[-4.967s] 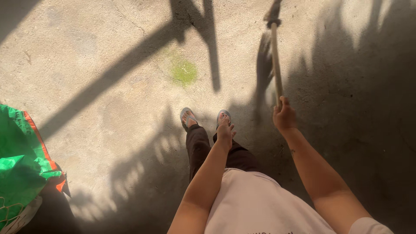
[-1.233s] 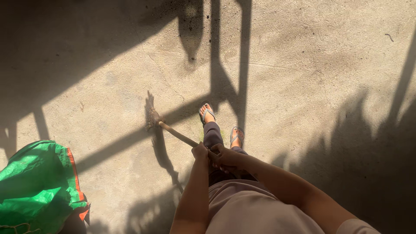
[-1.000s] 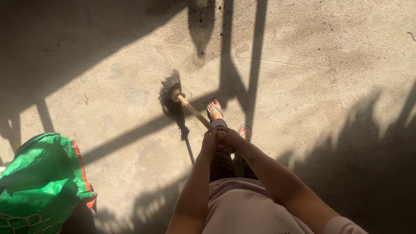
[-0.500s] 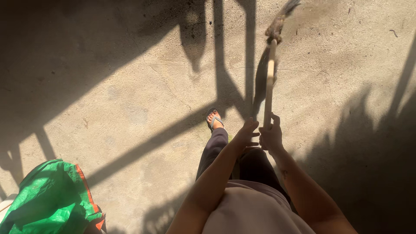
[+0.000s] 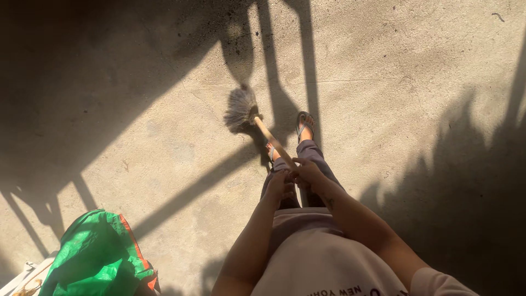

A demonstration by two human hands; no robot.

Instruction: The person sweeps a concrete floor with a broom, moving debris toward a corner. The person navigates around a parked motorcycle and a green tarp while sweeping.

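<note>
Broom: wooden handle gripped by both hands, bristle head down on concrete floor, ahead-left of hands, beside sandalled feet. Left hand closed round handle end; right hand clasped just beside, touching it. Step judged: mid sweep stroke across body. Next move calls for firm two-handed hold, bristles kept low, clear of toes. Green sack well left, behind hands.

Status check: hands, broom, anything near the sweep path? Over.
Left hand and right hand both shut on broom handle. Broom head down on concrete floor, ahead-left of feet. Green bag lower left, apart from broom.
</note>
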